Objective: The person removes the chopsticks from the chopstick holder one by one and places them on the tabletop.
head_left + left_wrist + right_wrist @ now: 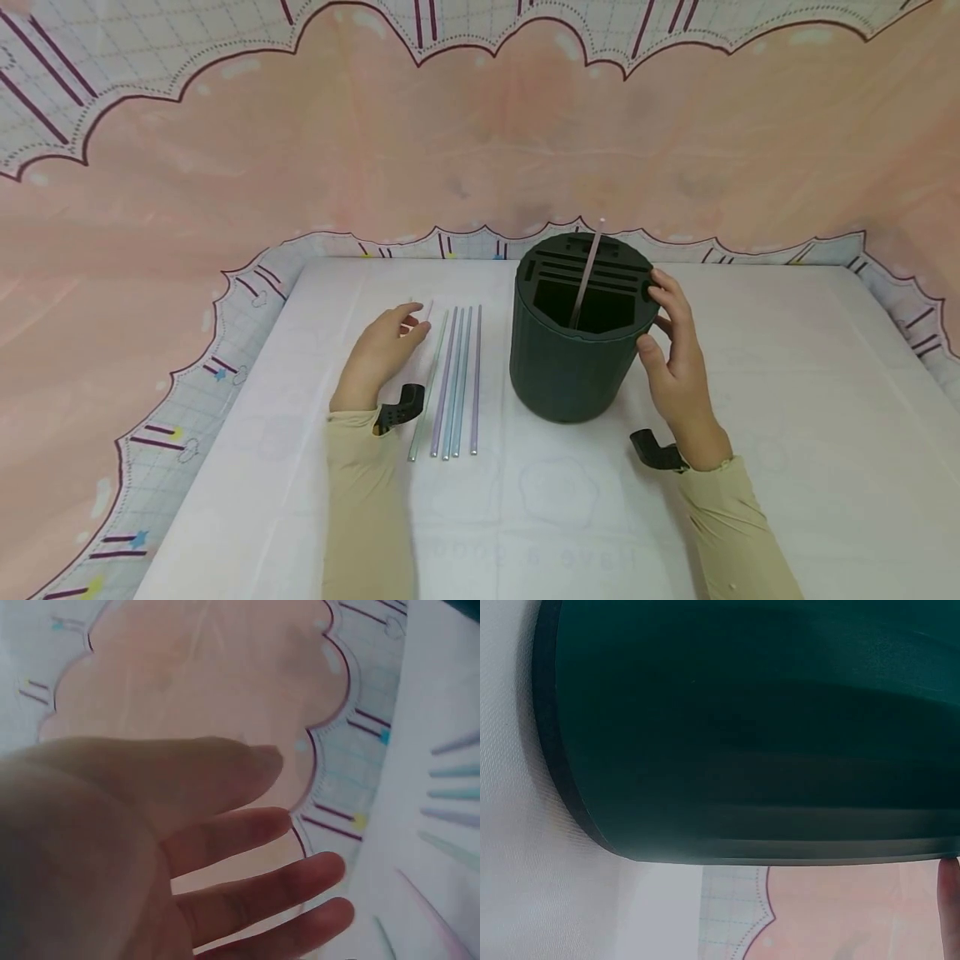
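A dark green round utensil holder (566, 375) with a slotted top stands upright on the white table. One pinkish chopstick (588, 275) leans in its large front opening, its upper end sticking out above the top. My right hand (678, 358) holds the holder's right side near the rim, thumb toward the front and fingers farther back. To the left lie several pastel chopsticks (456, 383), side by side. My left hand (382, 350) hovers at their left edge with fingers spread and nothing in its grasp. A pink chopstick (435, 919) lies beyond those fingertips in the left wrist view.
The white-covered table (555, 533) reaches out on both sides of the holder. Behind it hangs a peach curtain (450, 142) with a scalloped, patterned border. A black wrist camera (656, 451) sits on the right wrist, and another (401, 407) on the left.
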`<state>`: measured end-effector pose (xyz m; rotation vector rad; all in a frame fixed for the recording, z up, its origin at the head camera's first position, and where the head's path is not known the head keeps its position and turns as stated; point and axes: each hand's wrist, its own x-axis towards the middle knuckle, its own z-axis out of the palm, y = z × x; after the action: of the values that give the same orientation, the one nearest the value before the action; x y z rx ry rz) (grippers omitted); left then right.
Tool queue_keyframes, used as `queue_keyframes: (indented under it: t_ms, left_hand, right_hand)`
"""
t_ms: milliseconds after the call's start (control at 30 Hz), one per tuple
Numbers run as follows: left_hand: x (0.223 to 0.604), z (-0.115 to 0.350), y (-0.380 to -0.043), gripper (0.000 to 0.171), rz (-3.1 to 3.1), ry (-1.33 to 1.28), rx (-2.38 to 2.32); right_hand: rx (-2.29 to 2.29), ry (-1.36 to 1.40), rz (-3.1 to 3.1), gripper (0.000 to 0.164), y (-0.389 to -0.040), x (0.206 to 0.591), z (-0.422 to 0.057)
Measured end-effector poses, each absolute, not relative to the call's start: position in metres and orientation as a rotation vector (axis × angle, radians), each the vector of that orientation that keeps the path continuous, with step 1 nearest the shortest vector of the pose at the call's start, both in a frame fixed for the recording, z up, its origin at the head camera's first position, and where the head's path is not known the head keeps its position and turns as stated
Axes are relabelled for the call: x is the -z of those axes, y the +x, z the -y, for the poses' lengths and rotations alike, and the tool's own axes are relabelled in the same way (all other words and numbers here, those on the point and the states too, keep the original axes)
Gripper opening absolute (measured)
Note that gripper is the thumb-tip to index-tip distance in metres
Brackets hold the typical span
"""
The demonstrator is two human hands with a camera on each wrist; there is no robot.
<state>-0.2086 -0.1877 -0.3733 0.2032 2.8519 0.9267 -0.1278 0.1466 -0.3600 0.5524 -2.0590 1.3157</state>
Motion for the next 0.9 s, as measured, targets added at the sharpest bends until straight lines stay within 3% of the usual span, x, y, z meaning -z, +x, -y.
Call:
queue_keyframes:
  t_ms: [367,633,900]
  left_hand:
    - [0.337,0.146,-0.183,0.043,-2.924,0.450,-0.871]
    - [0.318,0.109,-0.163,0.035,-3.237,0.756,-1.201]
    - [0.309,0.069,-0.142,0.045,-3.237,1.103,-1.373]
  right_hand:
    - [-1.318,0.556,2.057,0.058,-0.128,0.360,-0.147]
    - [-1.326,0.556,2.064,0.058,-0.127,0.360,-0.147]
    - [-1.321,0.556,2.059,0.059,-0.128,0.360,-0.147]
